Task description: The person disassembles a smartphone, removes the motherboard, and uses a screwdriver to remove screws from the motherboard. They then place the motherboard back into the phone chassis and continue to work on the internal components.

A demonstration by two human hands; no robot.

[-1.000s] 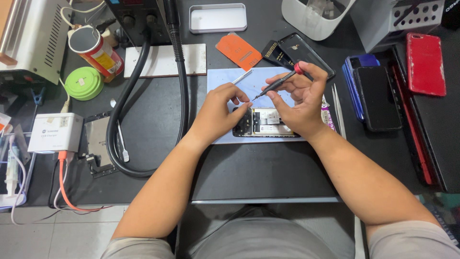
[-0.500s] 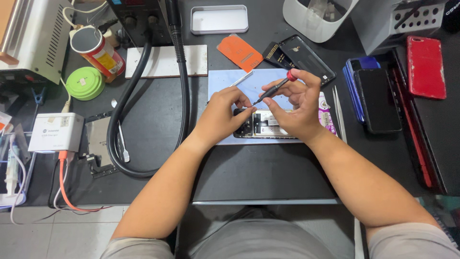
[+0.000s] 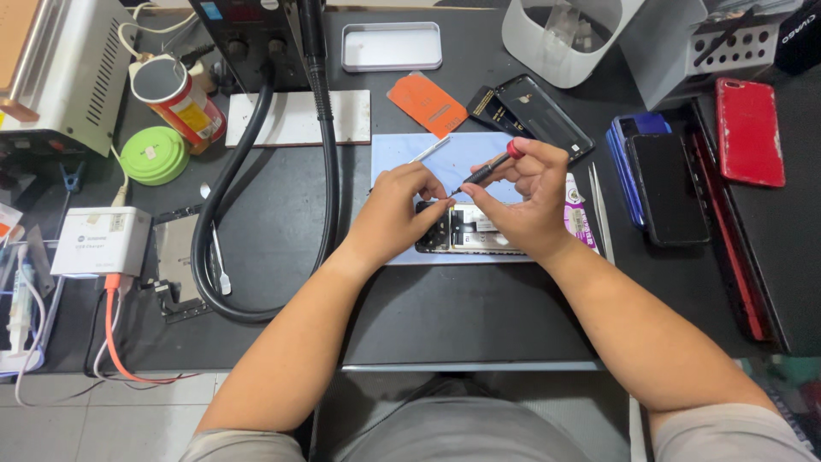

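Looking down from my head camera, I pinch a slim black screwdriver with a red cap [image 3: 489,169] between the fingers of my right hand [image 3: 522,201], its tip angled down towards my left. My left hand [image 3: 395,214] sits just beside it, fingertips curled together at the screwdriver's tip; whether they grip anything I cannot tell. Both hands rest over an opened phone with its back removed and its circuitry showing [image 3: 475,233], which lies on a pale blue rectangular work mat [image 3: 466,154] in the middle of the black bench.

A shallow rectangular metal tray [image 3: 392,46] stands at the far edge; its inside looks bare. To its right a white open-topped plastic tub [image 3: 569,38] holds something pale that I cannot make out. A grey perforated tool rack [image 3: 727,43] has a dark tool lying across it. At my left a red-and-yellow cylindrical can [image 3: 175,98] stands tilted beside a round green lidded case [image 3: 155,156].
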